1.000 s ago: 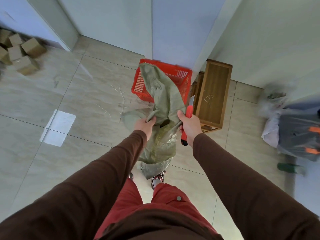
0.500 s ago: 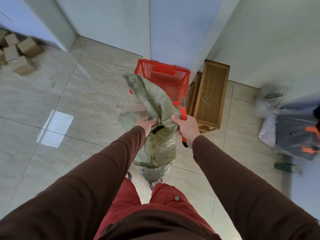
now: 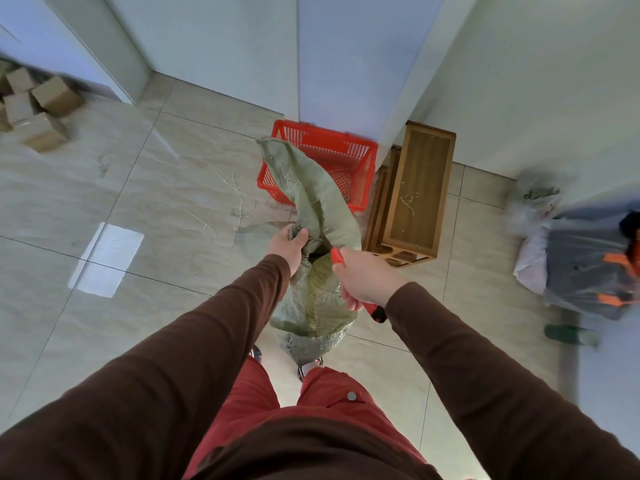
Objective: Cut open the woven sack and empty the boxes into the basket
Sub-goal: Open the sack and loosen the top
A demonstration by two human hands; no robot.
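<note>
I see 2 arms in brown sleeves reaching fwd & down. L hand has fingers curled, gripping bunched sack fabric. R hand is fisted round red cutter, knuckles up, just beside the L, not touching.

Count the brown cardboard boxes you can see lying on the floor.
5, clustered on the tiled floor at far left by the wall, and one cut off. More may lie outside the frame.
</note>
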